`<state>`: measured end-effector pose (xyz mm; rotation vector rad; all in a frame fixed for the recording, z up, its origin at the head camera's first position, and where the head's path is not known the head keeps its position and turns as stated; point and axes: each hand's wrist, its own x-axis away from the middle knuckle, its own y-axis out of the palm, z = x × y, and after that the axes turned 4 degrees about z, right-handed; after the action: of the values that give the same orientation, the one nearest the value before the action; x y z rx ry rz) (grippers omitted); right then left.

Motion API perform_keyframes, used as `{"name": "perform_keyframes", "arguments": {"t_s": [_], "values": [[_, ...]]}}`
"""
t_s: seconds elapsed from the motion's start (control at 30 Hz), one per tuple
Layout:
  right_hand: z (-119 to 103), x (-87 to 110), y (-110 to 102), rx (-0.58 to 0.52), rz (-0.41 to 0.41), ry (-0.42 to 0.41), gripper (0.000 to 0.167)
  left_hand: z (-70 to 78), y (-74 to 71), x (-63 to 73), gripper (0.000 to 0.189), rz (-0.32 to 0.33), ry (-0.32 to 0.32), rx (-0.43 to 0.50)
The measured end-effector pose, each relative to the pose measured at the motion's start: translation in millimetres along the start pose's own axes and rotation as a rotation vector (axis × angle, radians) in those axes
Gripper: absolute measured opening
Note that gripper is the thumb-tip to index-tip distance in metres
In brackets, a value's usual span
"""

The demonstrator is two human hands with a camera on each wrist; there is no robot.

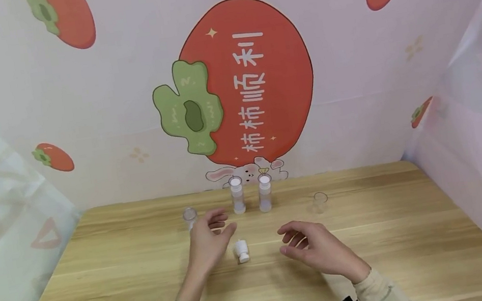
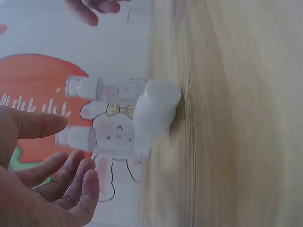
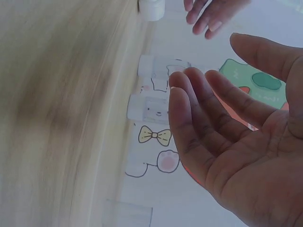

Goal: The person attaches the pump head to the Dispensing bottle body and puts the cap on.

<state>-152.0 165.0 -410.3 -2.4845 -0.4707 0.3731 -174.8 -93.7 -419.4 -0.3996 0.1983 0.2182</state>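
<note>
A small white plastic piece [image 1: 242,251], wide at one end with a narrower neck and knob, lies on the table between the hands; its exact kind is unclear. Just left of it, my left hand [image 1: 209,240] hovers with fingers loosely bent and nothing in them. My right hand [image 1: 317,248] is farther off on the other side, also holding nothing, thumb apart from its fingers. Beyond them, two clear cylindrical bottles [image 1: 237,195] [image 1: 265,194] with white parts inside stand upright, side by side. The left wrist view shows the white piece [image 2: 158,106] beside the left hand's fingertips.
A clear cylindrical cup or cap [image 1: 190,214] stands partly behind the left hand. Another clear one [image 1: 320,202] is at the right, near the table's back. The wooden table [image 1: 400,231] meets a printed cloth backdrop [image 1: 123,100] behind and at both sides.
</note>
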Motion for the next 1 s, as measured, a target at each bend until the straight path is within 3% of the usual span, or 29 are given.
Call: {"name": "perform_keyframes", "arguments": {"t_s": [0.43,0.8,1.0], "values": [[-6.4,-3.9,8.8,0.030,-0.033,-0.009,0.026,-16.1,-36.4,-4.1,0.034,0.142,-0.076,-0.047],[-7.2,-11.3,20.1,0.014,-0.055,-0.002,0.028,-29.7,-45.3,-7.0,0.032,0.299,-0.173,-0.099],[-12.9,-17.8,25.5,0.017,-0.055,-0.025,0.028,-38.4,-48.6,-10.9,0.053,0.265,-0.228,-0.060]]}}
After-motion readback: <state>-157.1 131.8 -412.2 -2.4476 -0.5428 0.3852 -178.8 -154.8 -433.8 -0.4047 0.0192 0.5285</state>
